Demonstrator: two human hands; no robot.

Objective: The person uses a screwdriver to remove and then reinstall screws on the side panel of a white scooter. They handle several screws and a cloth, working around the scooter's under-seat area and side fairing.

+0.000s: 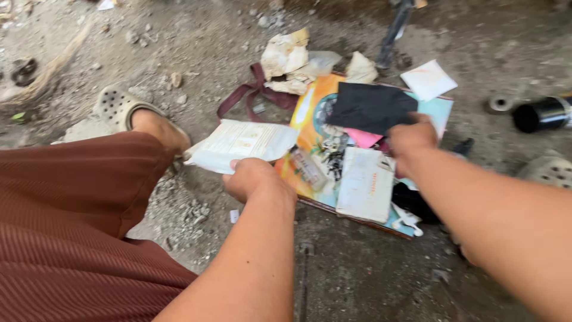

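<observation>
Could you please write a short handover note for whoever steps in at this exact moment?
Left hand: shut on a white flat packet, held above the gritty ground beside the colourful board.
Right hand: over the board, at the black cloth and pink piece; its grip is hidden.
On the board: a white booklet, a small bottle and a bunch of keys.
Done: one packet is lifted off.
Left: everything else lies on the board.

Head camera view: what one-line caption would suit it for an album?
Left hand lifts a white packet while right hand reaches a black cloth.
</observation>
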